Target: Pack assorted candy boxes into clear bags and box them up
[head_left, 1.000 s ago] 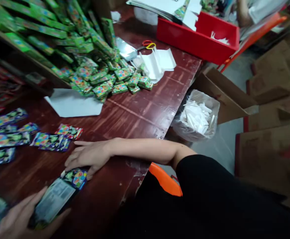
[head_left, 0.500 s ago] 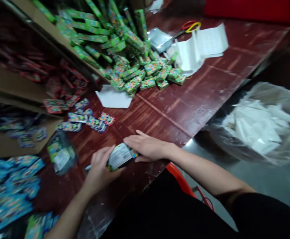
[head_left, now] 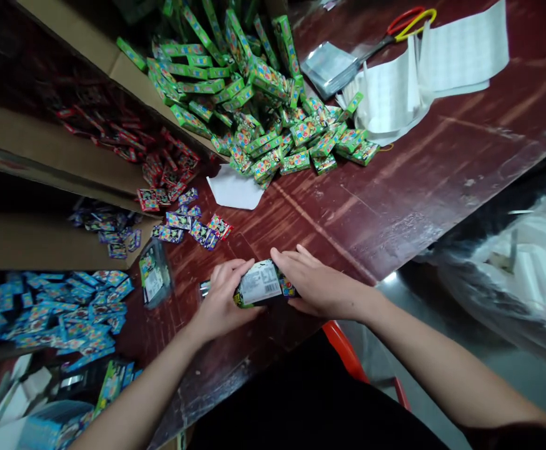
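Note:
Between my two hands, low over the table's near edge, is a small packet with a white barcode label (head_left: 261, 282) facing up. My left hand (head_left: 223, 300) grips its left end, fingers over the top and thumb along the near side. Wrapped round the right end is my right hand (head_left: 308, 281), its fingertips at the label's edge. A bit of colourful printed wrapper shows beside the right palm. To the left of my left hand lies a clear-wrapped labelled pack (head_left: 155, 275). Small purple packets (head_left: 179, 220) and a red packet (head_left: 219, 227) lie just beyond my hands.
Green boxes (head_left: 301, 131) spill from a carton at the back. Red packets (head_left: 170, 165) and blue packets (head_left: 80, 312) are heaped at left. Scissors (head_left: 395, 34), plastic sleeves (head_left: 332, 67) and label sheets (head_left: 390, 94) lie at back right. A plastic-lined bin (head_left: 530, 269) stands right of the table.
The camera view has shifted, so things appear farther right and sharper. Both hands keep their hold on the labelled packet in nearly the same pose.

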